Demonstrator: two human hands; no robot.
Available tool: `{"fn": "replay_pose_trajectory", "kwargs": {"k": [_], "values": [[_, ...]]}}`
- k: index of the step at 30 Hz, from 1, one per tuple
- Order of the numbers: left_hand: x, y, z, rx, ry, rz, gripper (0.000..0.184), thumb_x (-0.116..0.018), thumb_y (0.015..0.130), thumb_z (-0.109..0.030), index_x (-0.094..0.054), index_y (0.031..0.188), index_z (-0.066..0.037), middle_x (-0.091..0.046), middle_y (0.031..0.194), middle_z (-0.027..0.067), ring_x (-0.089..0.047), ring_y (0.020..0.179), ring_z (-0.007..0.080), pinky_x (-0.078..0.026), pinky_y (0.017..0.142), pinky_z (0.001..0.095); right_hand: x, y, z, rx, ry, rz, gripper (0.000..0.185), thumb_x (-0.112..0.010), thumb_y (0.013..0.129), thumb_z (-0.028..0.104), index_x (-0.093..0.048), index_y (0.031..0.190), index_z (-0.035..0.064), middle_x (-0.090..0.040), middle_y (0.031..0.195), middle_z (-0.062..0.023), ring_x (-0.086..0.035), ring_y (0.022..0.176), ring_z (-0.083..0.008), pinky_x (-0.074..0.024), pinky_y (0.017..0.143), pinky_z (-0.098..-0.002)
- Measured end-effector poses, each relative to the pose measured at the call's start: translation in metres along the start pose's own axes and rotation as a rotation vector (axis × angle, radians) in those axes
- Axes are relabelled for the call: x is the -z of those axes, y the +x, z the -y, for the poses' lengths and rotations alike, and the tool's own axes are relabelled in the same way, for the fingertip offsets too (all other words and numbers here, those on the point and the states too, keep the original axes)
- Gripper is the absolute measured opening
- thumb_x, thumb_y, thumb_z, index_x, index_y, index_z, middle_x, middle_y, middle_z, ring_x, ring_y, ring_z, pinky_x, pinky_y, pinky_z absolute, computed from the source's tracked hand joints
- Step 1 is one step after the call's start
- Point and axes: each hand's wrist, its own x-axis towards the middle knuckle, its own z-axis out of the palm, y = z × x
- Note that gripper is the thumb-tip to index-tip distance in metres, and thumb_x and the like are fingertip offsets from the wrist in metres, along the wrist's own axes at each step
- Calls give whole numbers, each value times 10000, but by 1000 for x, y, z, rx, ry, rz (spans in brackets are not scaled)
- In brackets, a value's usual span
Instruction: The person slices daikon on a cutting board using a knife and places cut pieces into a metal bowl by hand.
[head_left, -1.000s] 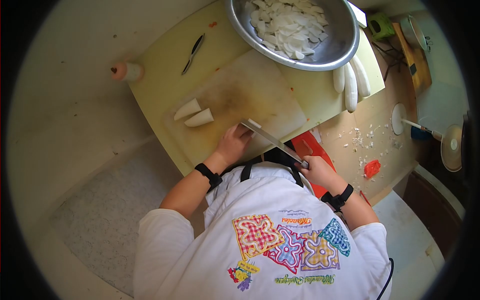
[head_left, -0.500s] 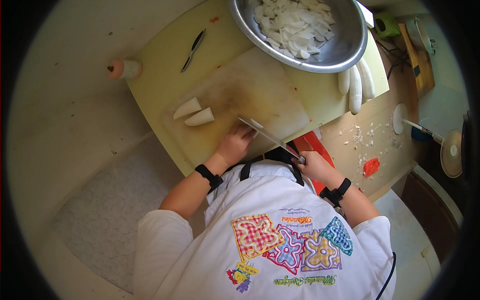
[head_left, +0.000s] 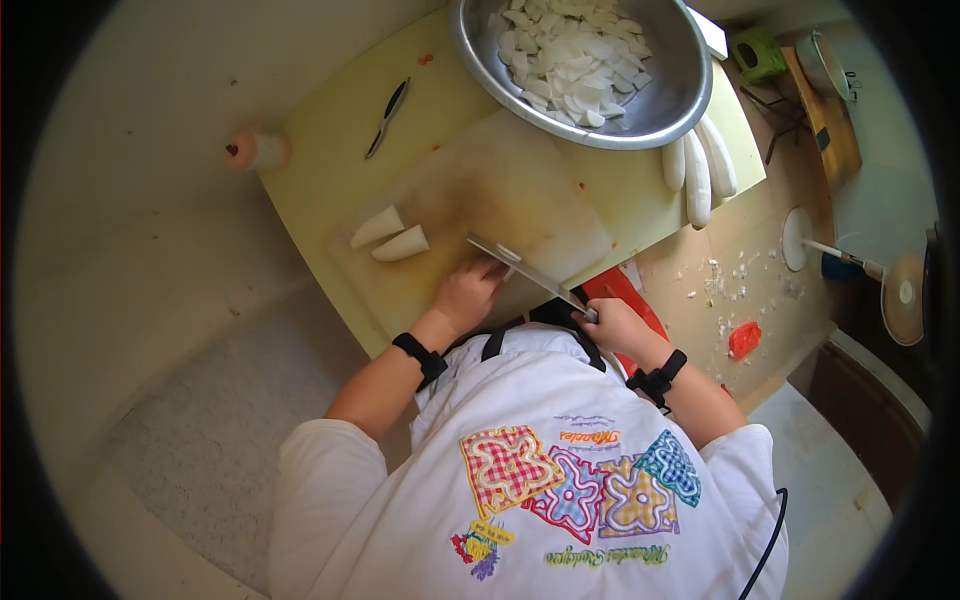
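My right hand (head_left: 617, 328) is closed round the handle of a kitchen knife (head_left: 535, 276), its blade slanting over the near part of the cutting board (head_left: 560, 190). My left hand (head_left: 468, 296) lies against the blade, fingers curled on a piece of white radish that they and the knife mostly hide. A thin radish slice (head_left: 508, 253) shows at the blade's far side. Two cut radish pieces (head_left: 401, 244) rest on the board, left of the knife.
A steel bowl (head_left: 690, 115) of sliced radish stands at the back, with several whole peeled radishes (head_left: 697, 185) beside it. A peeler (head_left: 388, 118) and a pink-capped bottle (head_left: 257, 151) are at the left. Scraps and a red bag (head_left: 744, 340) lie on the floor.
The view has shifted slightly, so the bowl and whole radishes appear further left. Both hands keep nearly the same pose at the knife, whose blade shows only a small shift.
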Motion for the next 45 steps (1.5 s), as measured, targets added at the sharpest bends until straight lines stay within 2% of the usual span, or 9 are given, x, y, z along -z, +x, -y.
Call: {"fn": "replay_pose_trajectory", "kwargs": {"k": [4,9,11,16,22,24,30,39,45], "values": [[6,1,-4,52,49,82,326,-670,819,-127,-701,1143,-113,-631,1196,87,-605,1075,297,-542,874,399,0,-3,0,27,-57,-70,383,-674,895,388,-675,840,10,-672,777,-224,-656,739,-406,-515,682,-469],[45,-4,-25,-118,-30,-76,248,-719,800,-85,-694,1046,-67,-671,1025,114,-632,917,319,-517,799,401,-3,-14,-6,153,-77,-252,371,-692,868,398,-680,821,31,-670,758,-206,-660,735,-404,-518,680,-488],[73,-3,-43,-150,-28,-108,230,-726,803,-91,-690,1028,-62,-670,1002,111,-630,894,311,-511,784,403,1,-23,-7,260,-194,-427,321,-708,834,359,-664,823,41,-673,745,-187,-668,738,-387,-526,681,-490],[114,20,-71,-154,60,-213,177,-725,802,-83,-695,975,-59,-661,947,91,-616,858,290,-498,755,401,20,-49,-10,327,-374,-535,253,-723,778,296,-631,831,66,-671,740,-141,-672,730,-347,-537,678,-462],[112,64,-85,-117,143,41,158,-682,811,-137,-727,949,-76,-657,913,61,-601,928,280,-491,810,417,34,-75,-16,473,-528,-655,224,-744,714,265,-616,780,93,-657,724,-102,-658,717,-307,-521,651,-429],[100,70,-88,-99,203,206,210,-667,815,-216,-739,965,-89,-674,936,61,-604,968,275,-495,836,415,33,-83,-18,496,-552,-689,225,-748,704,263,-610,769,97,-651,714,-98,-655,710,-302,-518,646,-424],[79,86,-102,-139,359,433,223,-668,779,-261,-751,938,-128,-700,945,52,-625,943,269,-514,801,408,34,-102,-31,553,-539,-756,228,-759,669,250,-598,733,101,-629,678,-86,-639,662,-293,-500,613,-420],[57,109,-119,-230,429,461,175,-631,793,-235,-755,870,-140,-703,826,66,-654,836,277,-521,751,410,40,-109,-53,552,-519,-790,225,-767,636,234,-595,696,102,-625,657,-80,-634,636,-281,-486,582,-410],[53,132,-125,-177,300,501,188,-619,828,-193,-760,914,-103,-723,881,98,-676,841,290,-540,754,408,40,-108,-72,513,-494,-790,247,-778,667,247,-574,716,118,-623,665,-75,-645,645,-279,-501,593,-413]]}}
